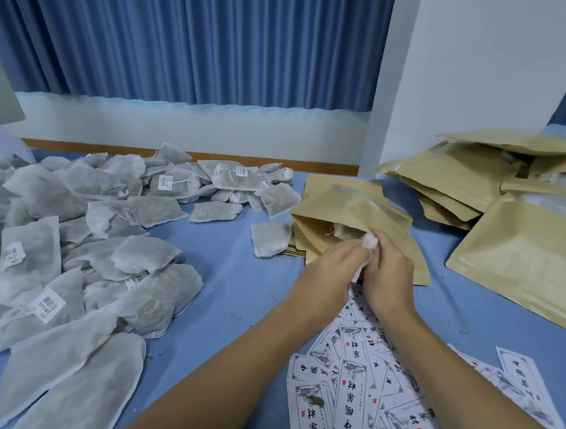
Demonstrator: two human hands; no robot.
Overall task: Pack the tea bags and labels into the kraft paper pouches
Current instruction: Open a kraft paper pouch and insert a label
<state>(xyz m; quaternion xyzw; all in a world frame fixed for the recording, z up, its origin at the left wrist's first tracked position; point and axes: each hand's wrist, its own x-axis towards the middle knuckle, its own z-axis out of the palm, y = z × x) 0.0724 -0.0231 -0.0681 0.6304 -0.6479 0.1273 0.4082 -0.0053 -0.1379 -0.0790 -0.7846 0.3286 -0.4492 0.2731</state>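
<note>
Now: packing step, with a tea bag going in at a pouch's mouth.
Left hand (325, 270): fingers curled, pinching the white tea bag (370, 242) from its left side.
Right hand (389, 270): fingers curled on the same bag from the right. Whether they also hold the pouch's lip, I cannot tell.
Tea bag: bunched between both sets of fingertips, right at the opening.
Pouch (358, 208): lies on the blue cloth (232, 280) just beyond the fingertips, with its mouth turned toward them.
Inside the mouth: a bit of white and some string show just past the fingertips (same bag or another, cannot tell).
Labels (355, 388): spread under and behind the wrists, on the near side of the fingers.
Loose tea bags (68, 254): heaped well to the left of the fingers.
Other pouches (450, 182): piled to the right of the fingers, and beyond.
Doing it well: probably flatten the bag first, hold the lip wide with one hand and slide the bag in corner-first. That would keep the string clear of the zip strip and leave room for a label.
</note>
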